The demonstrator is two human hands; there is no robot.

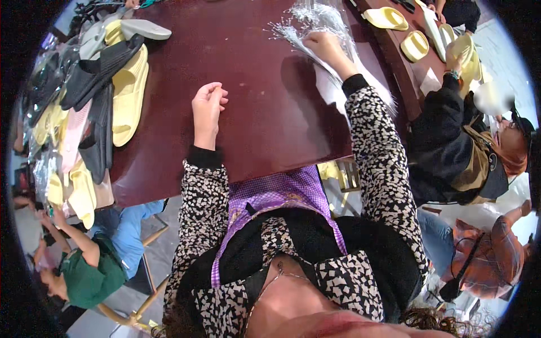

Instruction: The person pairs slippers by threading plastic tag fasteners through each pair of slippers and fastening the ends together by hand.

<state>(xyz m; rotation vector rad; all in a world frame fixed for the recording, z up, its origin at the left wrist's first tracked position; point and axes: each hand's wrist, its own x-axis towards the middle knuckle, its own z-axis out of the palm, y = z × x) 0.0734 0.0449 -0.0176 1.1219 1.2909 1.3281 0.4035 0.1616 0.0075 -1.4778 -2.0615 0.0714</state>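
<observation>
My left hand (207, 108) rests on the dark red table (248, 84) with its fingers loosely curled and nothing in it. My right hand (326, 46) reaches to the far right of the table and lies on a pile of clear plastic bags (315, 19), fingers pressed on the top one. White sheets or bags (332, 90) lie beside my right forearm near the table's right edge. Both sleeves are black and white patterned.
A heap of yellow, black, grey and pink slippers (107, 84) covers the table's left side. More yellow slippers (414, 45) lie on a neighbouring table at right, where a person in black (451, 135) works. Other people sit at lower left (84, 270) and lower right (484, 253).
</observation>
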